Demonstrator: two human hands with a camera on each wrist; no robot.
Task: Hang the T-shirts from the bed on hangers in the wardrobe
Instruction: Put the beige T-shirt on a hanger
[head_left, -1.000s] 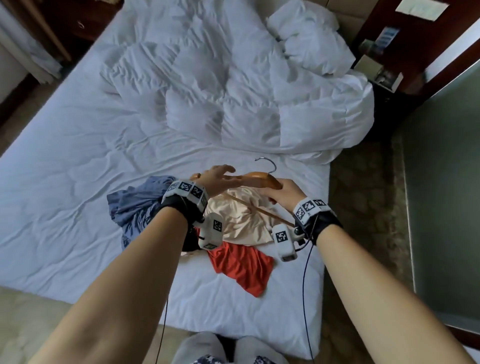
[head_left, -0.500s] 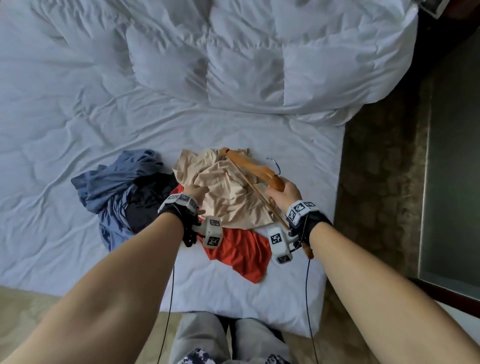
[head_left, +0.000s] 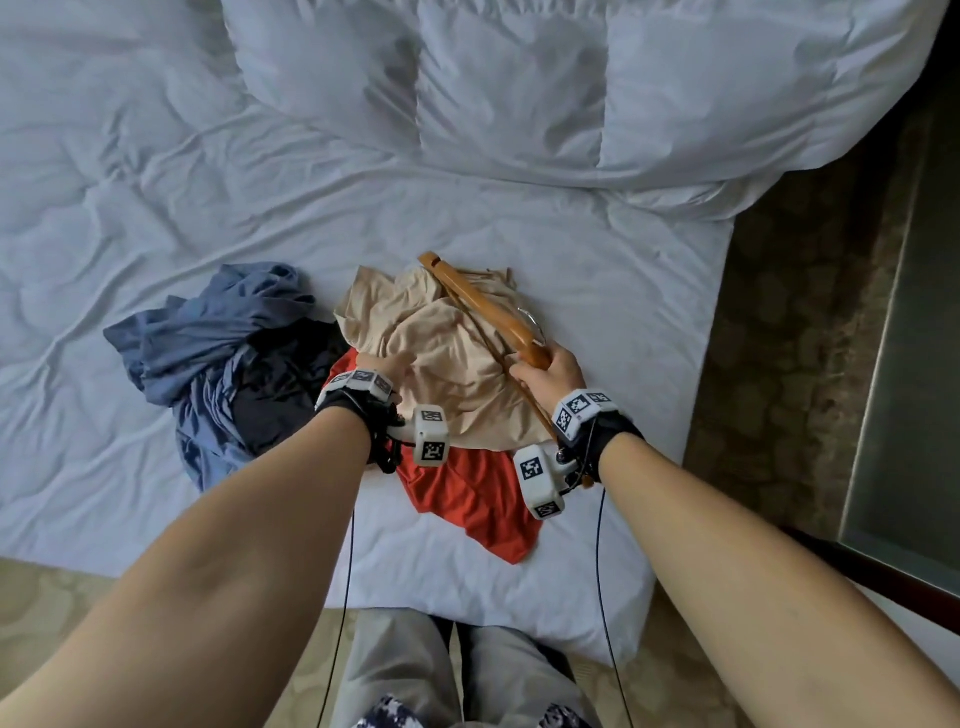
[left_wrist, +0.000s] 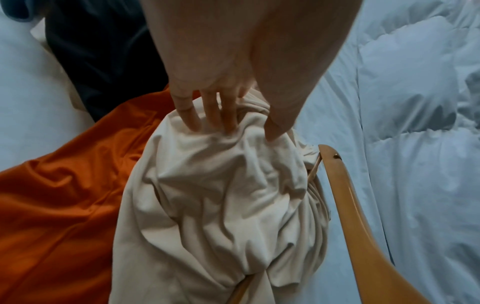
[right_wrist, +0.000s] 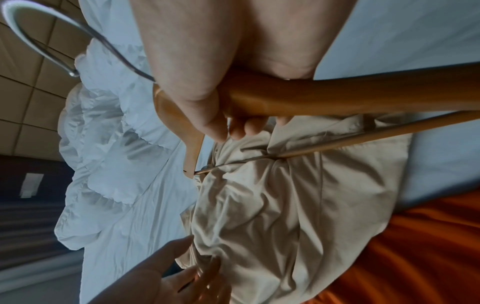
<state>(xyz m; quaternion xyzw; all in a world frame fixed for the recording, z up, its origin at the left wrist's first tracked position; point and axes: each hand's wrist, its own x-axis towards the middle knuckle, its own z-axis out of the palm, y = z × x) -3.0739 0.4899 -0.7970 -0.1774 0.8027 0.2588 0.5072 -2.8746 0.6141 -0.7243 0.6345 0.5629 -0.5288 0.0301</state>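
Note:
A crumpled beige T-shirt (head_left: 447, 364) lies on the bed on top of an orange T-shirt (head_left: 478, 499). A blue T-shirt (head_left: 208, 332) and a dark one (head_left: 280, 384) lie to its left. My right hand (head_left: 540, 364) grips a wooden hanger (head_left: 483, 306) at its middle, slanted over the beige shirt's right side. In the right wrist view the fingers (right_wrist: 241, 129) wrap the hanger (right_wrist: 337, 96), its metal hook (right_wrist: 52, 39) pointing away. My left hand (left_wrist: 241, 125) touches the beige shirt (left_wrist: 221, 195) with straight fingers (left_wrist: 192, 121) pressed into its left edge.
A bunched white duvet (head_left: 571, 93) covers the far half of the bed. The white sheet (head_left: 156, 182) spreads wide to the left. Patterned carpet (head_left: 779, 338) and a dark panel (head_left: 924, 364) run along the right. My legs (head_left: 457, 675) stand at the bed's near edge.
My left hand let go of the hanger and dropped onto the beige shirt's left edge. The right hand swung the hanger to slant over the shirt. The view tipped down.

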